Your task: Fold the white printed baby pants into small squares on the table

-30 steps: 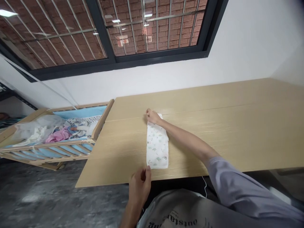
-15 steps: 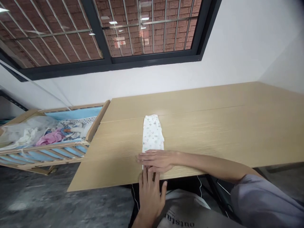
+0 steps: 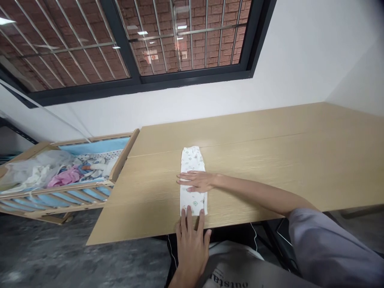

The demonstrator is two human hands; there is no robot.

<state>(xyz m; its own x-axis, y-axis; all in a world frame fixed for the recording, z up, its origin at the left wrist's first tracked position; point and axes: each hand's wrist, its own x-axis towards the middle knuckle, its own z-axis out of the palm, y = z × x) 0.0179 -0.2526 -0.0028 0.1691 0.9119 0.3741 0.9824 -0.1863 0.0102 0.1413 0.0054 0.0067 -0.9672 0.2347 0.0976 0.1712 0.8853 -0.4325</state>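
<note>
The cloth [image 3: 193,200] is lying on the counter [image 3: 255,160], the right hand [image 3: 199,181] resting across it, fingers [image 3: 186,176] slightly apart. The left hand [image 3: 192,246] is holding its fingers spread, seemingly touching the cloth's near end; uneven drag could be wrinkling it.

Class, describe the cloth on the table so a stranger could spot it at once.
Find the long tan table below the window. Near its front edge, under the person's right hand, lies a narrow white cloth. Unlike the jumbled fabrics in the crib, it lies flat, with small scattered prints.
</note>
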